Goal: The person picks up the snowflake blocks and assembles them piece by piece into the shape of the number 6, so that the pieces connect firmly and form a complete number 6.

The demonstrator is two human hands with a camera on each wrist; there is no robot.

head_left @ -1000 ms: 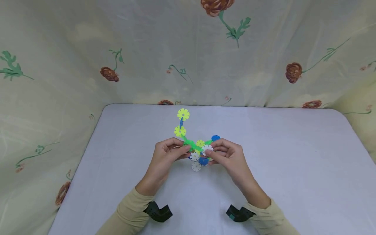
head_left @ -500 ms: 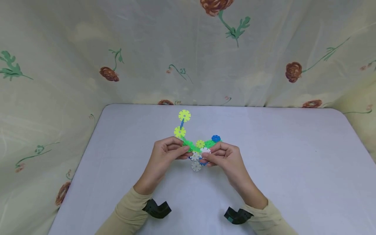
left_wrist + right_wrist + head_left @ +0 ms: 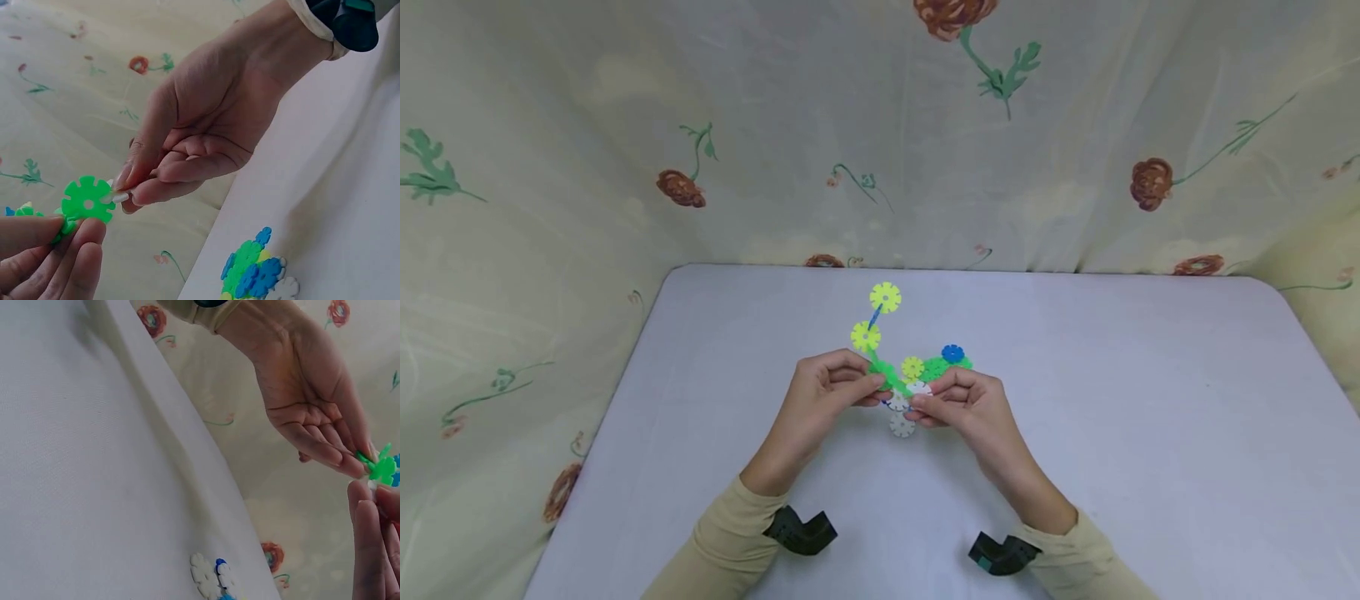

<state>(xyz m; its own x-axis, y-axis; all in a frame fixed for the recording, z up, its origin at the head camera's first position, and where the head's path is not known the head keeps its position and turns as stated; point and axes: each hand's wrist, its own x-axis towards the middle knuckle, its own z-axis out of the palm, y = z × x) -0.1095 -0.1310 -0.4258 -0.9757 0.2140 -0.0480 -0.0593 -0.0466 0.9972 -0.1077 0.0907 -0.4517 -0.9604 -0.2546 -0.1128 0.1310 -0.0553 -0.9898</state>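
My left hand (image 3: 816,408) pinches a chain of slotted flower-shaped plastic discs between thumb and fingers. Green discs (image 3: 887,373) make up its near part; beyond them come a yellow disc (image 3: 866,337), a blue disc (image 3: 876,317) seen edge-on and a yellow end disc (image 3: 886,297). With thumb and fingertips, my right hand (image 3: 973,408) holds a white disc (image 3: 919,388) against the near green end. In the left wrist view the white disc (image 3: 119,197) meets the edge of a green disc (image 3: 74,203); fingertips partly hide whether their slots interlock.
Loose discs lie in a small pile on the white table below the hands: a blue one (image 3: 952,354), green ones (image 3: 934,369), a yellow one (image 3: 912,367) and white ones (image 3: 902,427). A flowered curtain (image 3: 880,125) hangs behind the table.
My right hand has moved left with the white disc, up to the green end of the chain. The chain's far yellow end has tilted right. My left hand stays nearly in place.
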